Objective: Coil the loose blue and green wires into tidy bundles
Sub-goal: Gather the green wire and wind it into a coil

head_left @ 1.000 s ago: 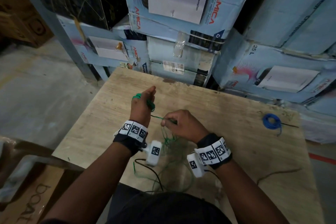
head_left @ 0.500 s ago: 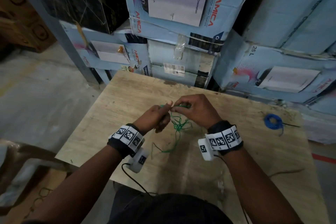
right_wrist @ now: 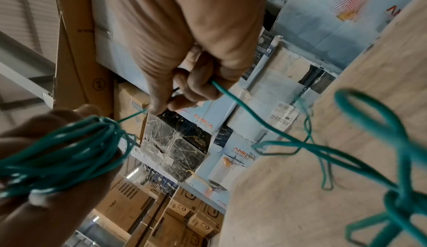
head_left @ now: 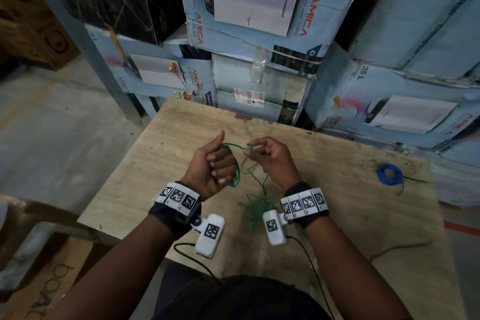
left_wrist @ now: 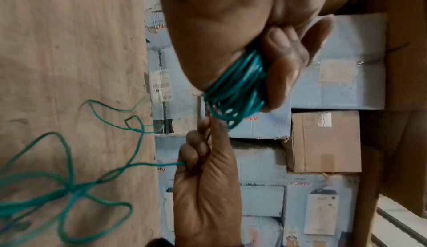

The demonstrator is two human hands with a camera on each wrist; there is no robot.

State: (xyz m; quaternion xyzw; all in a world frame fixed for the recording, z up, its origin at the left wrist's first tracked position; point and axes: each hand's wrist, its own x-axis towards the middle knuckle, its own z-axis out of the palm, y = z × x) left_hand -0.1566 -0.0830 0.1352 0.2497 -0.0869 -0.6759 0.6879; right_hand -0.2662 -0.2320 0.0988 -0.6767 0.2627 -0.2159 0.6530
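Stacked blue cartons (head_left: 249, 8) printed AMICA rise behind your plywood table (head_left: 337, 215), with brown cardboard boxes off to the left. Your left hand (head_left: 210, 166) is held above the table, palm turned toward you, fingers curled round a coil of green wire (head_left: 235, 171) that loops about the hand; the thumb sticks up free. In the left wrist view the loops (left_wrist: 235, 90) sit bunched between palm and curled fingers (left_wrist: 282, 64). Your right hand (head_left: 270, 158) is just beside it, thumb and forefinger pinching the same green wire close to the coil, the other fingers curled in loosely. From that pinch a short span runs across to the coil, and the slack drops away (tangled, with a knot-like crossing in it) to a loose heap (head_left: 255, 205) lying on the table between your wrists. Over toward the table's right edge, well apart from both hands, the blue wire (head_left: 388, 173) lies already wound into a small ring.
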